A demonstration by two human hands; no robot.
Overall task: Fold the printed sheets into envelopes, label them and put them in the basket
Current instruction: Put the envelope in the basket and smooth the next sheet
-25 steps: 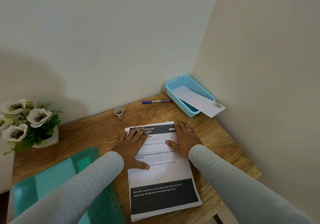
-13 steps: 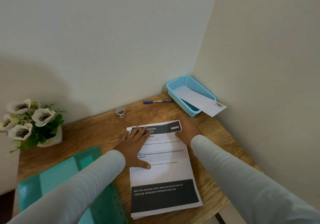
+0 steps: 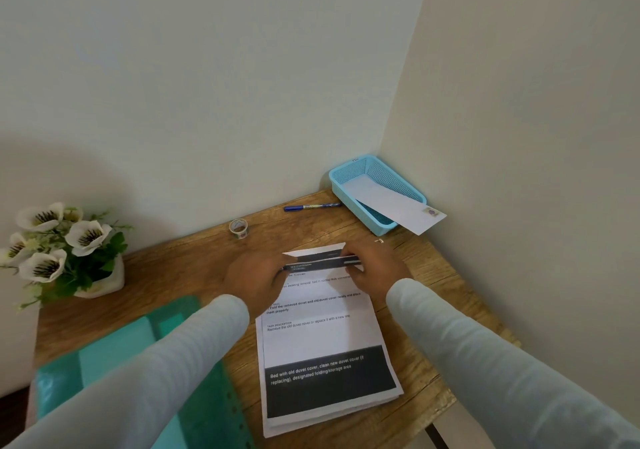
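A stack of printed sheets [image 3: 322, 337] lies on the wooden desk [image 3: 166, 275] in front of me. The far edge of the top sheet [image 3: 317, 253] is lifted and bent back toward me, showing its white underside. My left hand [image 3: 254, 280] pinches that raised edge at its left corner. At the right corner, my right hand [image 3: 375, 265] pinches the same edge. A blue basket [image 3: 346, 185] stands in the far right corner, with a white envelope [image 3: 394, 206] sticking out over its rim. A blue pen [image 3: 310, 207] and a small tape roll [image 3: 239, 228] lie near the wall.
A white pot of artificial flowers [image 3: 59, 251] stands at the desk's left. A teal plastic folder [image 3: 117, 355] lies at the near left, partly under my left sleeve. Walls close the desk at the back and right.
Both hands moved from lying flat on the stack to the far edge of the top sheet. That edge has come up off the stack and curls back toward me.
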